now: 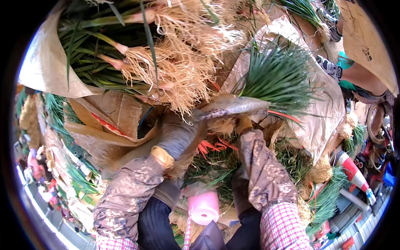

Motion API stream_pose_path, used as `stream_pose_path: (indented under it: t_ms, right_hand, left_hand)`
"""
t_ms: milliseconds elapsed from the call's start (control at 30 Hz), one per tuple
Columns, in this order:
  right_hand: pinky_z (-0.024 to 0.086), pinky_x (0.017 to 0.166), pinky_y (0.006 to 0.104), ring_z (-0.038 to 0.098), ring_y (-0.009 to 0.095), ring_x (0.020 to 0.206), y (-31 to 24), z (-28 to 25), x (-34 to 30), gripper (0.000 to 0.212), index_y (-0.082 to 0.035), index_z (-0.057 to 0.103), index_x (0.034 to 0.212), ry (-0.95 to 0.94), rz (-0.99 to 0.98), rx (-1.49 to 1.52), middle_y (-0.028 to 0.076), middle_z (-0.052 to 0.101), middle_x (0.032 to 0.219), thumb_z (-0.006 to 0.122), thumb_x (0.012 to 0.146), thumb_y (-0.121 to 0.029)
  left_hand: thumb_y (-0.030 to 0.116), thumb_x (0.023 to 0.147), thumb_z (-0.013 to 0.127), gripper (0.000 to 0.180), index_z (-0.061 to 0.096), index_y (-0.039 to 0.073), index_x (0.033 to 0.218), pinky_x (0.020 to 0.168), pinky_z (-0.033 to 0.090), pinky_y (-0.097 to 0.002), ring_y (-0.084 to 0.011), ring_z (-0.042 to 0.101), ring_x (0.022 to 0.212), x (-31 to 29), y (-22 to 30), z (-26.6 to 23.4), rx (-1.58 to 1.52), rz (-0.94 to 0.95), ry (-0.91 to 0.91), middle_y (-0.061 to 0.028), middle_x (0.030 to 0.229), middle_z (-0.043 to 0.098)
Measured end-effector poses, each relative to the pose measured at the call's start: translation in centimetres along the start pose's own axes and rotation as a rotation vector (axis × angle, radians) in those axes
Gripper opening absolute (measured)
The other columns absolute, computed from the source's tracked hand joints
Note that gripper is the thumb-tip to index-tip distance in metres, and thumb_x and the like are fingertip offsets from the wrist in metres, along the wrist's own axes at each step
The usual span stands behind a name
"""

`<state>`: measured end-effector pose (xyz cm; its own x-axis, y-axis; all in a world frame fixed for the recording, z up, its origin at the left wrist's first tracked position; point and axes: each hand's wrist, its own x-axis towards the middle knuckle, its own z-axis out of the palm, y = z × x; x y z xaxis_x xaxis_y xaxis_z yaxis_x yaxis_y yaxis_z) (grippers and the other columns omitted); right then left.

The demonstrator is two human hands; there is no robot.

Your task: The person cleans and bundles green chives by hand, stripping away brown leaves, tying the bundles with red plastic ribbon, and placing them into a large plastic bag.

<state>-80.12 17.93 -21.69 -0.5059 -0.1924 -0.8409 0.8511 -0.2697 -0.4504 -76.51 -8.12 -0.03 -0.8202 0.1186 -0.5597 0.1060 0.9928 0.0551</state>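
My left hand (179,131), in a grey glove with a yellow cuff, is smeared by motion; its fingers cannot be made out. It is beside a pale, dirt-streaked wrapping (241,104) that stretches rightward over a clump of roots (221,125). Behind this wrapping my right hand is hidden; just its yellowish cuff (244,124) shows at the sleeve end. Beyond the wrapping fans a bundle of thin green onion leaves (279,79). Large green onions with long tan roots (175,62) lie in a pile ahead of my left hand. Red strips (210,146) lie between my forearms.
A pink roll (203,208) sits between my knees. A pale sheet (327,108) spreads under the leaves on the right. An open sack (112,118) lies left. Another person's shoes (329,68) are at upper right, above a red-and-white cone (352,171).
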Motion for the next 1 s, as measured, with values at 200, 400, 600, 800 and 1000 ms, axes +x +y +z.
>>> stream_pose_path:
  t_ms: [200, 400, 600, 800, 1000]
  right_hand:
    - [0.047, 0.045, 0.0266, 0.054, 0.013, 0.053, -2.3, 4.5, -2.3, 0.017, -0.002, 0.056, 0.084, 0.307, -0.224, 0.264, 0.007, 0.059, 0.074, 0.066, 0.070, -0.001]
    - [0.044, 0.075, 0.0294, 0.054, 0.017, 0.081, -6.9, -0.9, -11.4, 0.041, -0.001, 0.053, 0.110, -0.053, -0.019, -0.060, 0.005, 0.059, 0.091, 0.063, 0.077, -0.023]
    - [0.042, 0.088, 0.0308, 0.054, 0.021, 0.097, -11.4, -7.5, -32.0, 0.047, -0.003, 0.050, 0.117, -0.200, 0.297, 0.063, 0.011, 0.053, 0.113, 0.061, 0.078, -0.026]
    - [0.049, 0.077, 0.0306, 0.061, 0.018, 0.084, -13.7, -11.8, -48.9, 0.043, 0.002, 0.054, 0.109, -0.022, 0.457, 0.126, 0.012, 0.062, 0.096, 0.065, 0.077, -0.025]
    - [0.047, 0.082, 0.0324, 0.061, 0.021, 0.084, -11.2, -17.7, -58.0, 0.043, 0.001, 0.053, 0.108, 0.065, 0.507, 0.257, 0.012, 0.062, 0.096, 0.064, 0.076, -0.026]
  left_hand:
    - [0.010, 0.073, 0.056, 0.024, 0.061, 0.002, 0.095, 0.076, 0.046, -0.0303, -0.0227, 0.060, 0.080, -6.5, -3.7, -8.7, -0.852, -0.338, 0.315, -0.0137, 0.087, 0.063]
    - [0.003, 0.076, 0.057, 0.028, 0.056, -0.003, 0.104, 0.078, 0.044, -0.0281, -0.0176, 0.057, 0.085, -18.2, -8.1, -15.5, -0.971, -0.375, 0.425, -0.0098, 0.092, 0.061]
    - [0.016, 0.088, 0.048, 0.032, 0.050, -0.004, 0.113, 0.089, 0.037, -0.0311, -0.0195, 0.049, 0.102, -26.7, -7.8, -30.1, -0.740, -0.374, 0.843, -0.0122, 0.113, 0.053]
    - [0.021, 0.082, 0.054, 0.023, 0.057, 0.004, 0.097, 0.081, 0.040, -0.0330, -0.0246, 0.053, 0.092, -26.3, -0.1, -37.9, -0.371, 0.319, 0.482, -0.0133, 0.096, 0.058]
    - [0.028, 0.073, 0.059, 0.026, 0.063, 0.011, 0.092, 0.057, 0.046, -0.0345, -0.0291, 0.059, 0.065, -20.9, 14.9, -46.2, -0.370, 0.588, 0.166, -0.0096, 0.076, 0.061]
